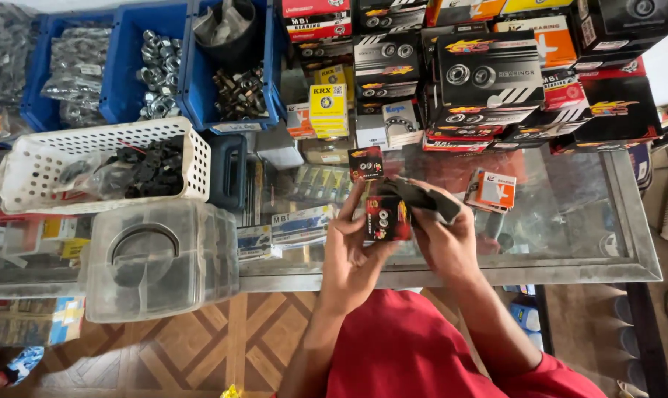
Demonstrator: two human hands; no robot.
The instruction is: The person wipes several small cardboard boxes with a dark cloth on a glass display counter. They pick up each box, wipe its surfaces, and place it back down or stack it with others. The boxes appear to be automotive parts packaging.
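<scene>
My left hand [348, 254] grips a small red and black bearing box [384, 218] over the front edge of the glass counter [569, 221]. My right hand [446, 234] touches the same box and holds its opened black flap [422, 197] at the top right. A second small black box [365, 163] stands on the glass just beyond my left fingertips. An orange and white box [494, 189] lies on the glass to the right of my right hand.
Stacks of black, red and yellow bearing boxes [488, 77] fill the back of the counter. Blue bins [157, 70] with nuts stand back left. A white basket [102, 166] and a clear plastic tub [157, 258] sit at left. Wood-pattern floor lies below.
</scene>
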